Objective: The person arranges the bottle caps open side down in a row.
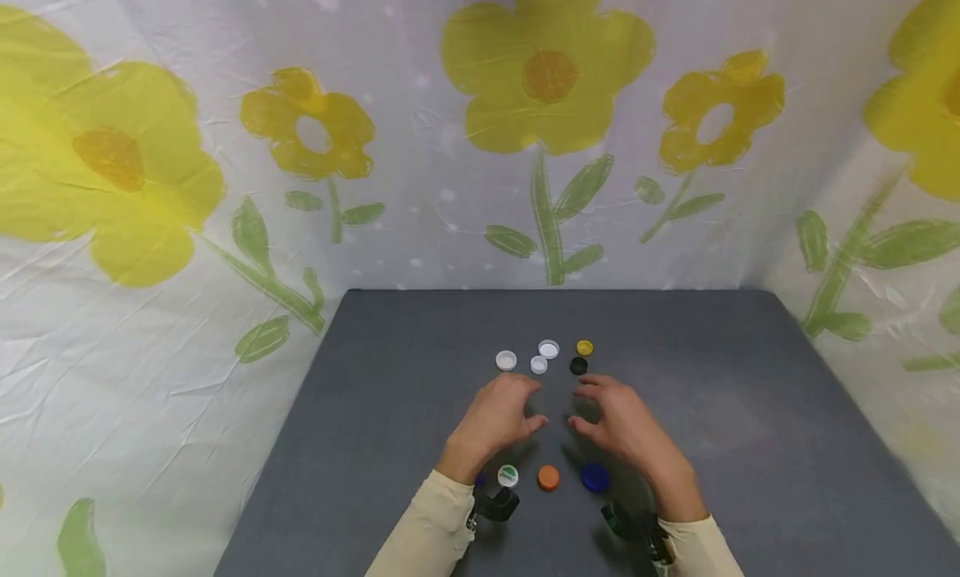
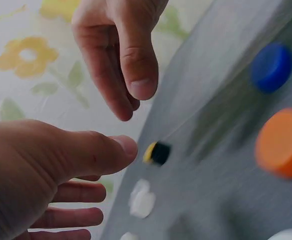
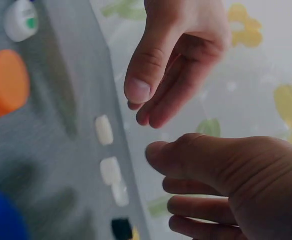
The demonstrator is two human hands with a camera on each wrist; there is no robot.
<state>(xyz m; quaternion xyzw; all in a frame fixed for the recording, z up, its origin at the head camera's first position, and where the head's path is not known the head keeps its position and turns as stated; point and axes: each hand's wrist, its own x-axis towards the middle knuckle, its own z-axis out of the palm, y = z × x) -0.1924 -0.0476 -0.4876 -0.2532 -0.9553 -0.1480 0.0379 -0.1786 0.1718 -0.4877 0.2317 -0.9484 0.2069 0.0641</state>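
Note:
My left hand hovers over the table with its fingers loosely bent and nothing in them. Facing it, my right hand is held the same way, also with nothing in it, and a gap separates the two. Beyond the fingertips lie three white bottle caps, one of them the leftmost cap, plus a yellow cap and a black cap. Nearer, below the wrists, are a white-and-green cap, an orange cap and a blue cap. Something blue is mostly hidden by the left wrist.
The dark grey tabletop ends at a straight far edge. Behind and beside it hangs a white curtain printed with yellow flowers. Black straps with cameras sit on both wrists, close above the near caps.

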